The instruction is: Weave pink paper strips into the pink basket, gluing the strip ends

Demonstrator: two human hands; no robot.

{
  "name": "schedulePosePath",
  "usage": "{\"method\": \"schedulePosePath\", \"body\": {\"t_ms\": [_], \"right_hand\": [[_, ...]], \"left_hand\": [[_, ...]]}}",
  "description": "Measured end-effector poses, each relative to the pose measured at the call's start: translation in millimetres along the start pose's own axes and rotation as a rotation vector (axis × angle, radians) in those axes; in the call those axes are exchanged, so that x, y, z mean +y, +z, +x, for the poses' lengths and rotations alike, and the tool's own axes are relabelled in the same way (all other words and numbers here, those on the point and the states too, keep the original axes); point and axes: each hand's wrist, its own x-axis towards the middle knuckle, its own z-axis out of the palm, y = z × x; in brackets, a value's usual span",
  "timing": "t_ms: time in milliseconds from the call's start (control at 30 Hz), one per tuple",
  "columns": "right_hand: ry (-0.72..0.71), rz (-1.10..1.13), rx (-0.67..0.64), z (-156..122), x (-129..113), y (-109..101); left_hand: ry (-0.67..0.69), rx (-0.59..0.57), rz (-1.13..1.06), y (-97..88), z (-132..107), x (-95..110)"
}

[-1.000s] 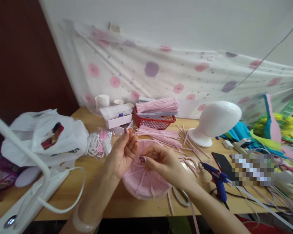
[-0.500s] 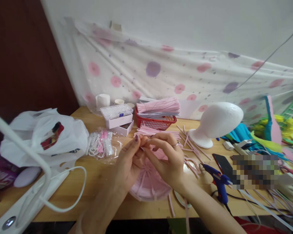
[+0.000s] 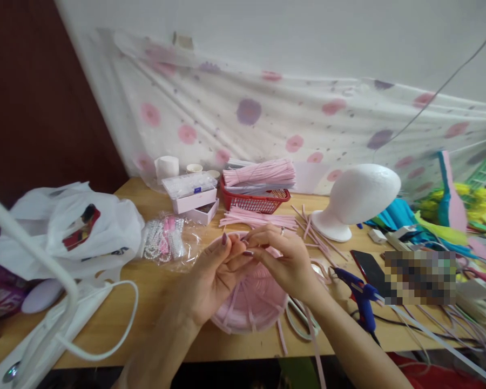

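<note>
A round pink woven piece [image 3: 253,305] made of pink strips lies on the wooden table [image 3: 157,292] in front of me. Both hands are above its far rim, fingertips meeting. My left hand [image 3: 216,275] is palm up with its thumb and fingers pinched together. My right hand [image 3: 285,262], with a ring on one finger, curls its fingers toward the left hand and pinches a thin pink strip at the rim. What sits between the left fingertips is too small to name.
A red basket [image 3: 255,202] of pink strips stands behind, with loose strips [image 3: 263,220] before it. A white foam head [image 3: 358,200] is at the right, a blue glue gun [image 3: 360,297] and a phone nearby. A white plastic bag [image 3: 71,227], bead packet [image 3: 164,240] and lamp [image 3: 44,324] lie left.
My hands came together over the pink piece, then shifted slightly down and right. The left hand went from loosely raised to pinched against the right fingertips.
</note>
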Motion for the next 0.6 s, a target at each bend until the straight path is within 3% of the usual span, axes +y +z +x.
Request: {"method": "schedulePosePath", "body": {"t_ms": [67, 200, 333, 600], "right_hand": [[0.127, 0.120, 0.010, 2, 0, -6], [0.373, 0.326, 0.210, 5, 3, -19], [0.459, 0.450, 0.321, 9, 5, -27], [0.663, 0.677, 0.082, 0, 9, -5]], "left_hand": [[0.013, 0.008, 0.080, -3.7, 0, 4], [0.090, 0.075, 0.191, -10.7, 3, 7], [0.171, 0.087, 0.256, -12.8, 4, 6], [0.524, 0.077, 0.467, 1.4, -3, 1]]}}
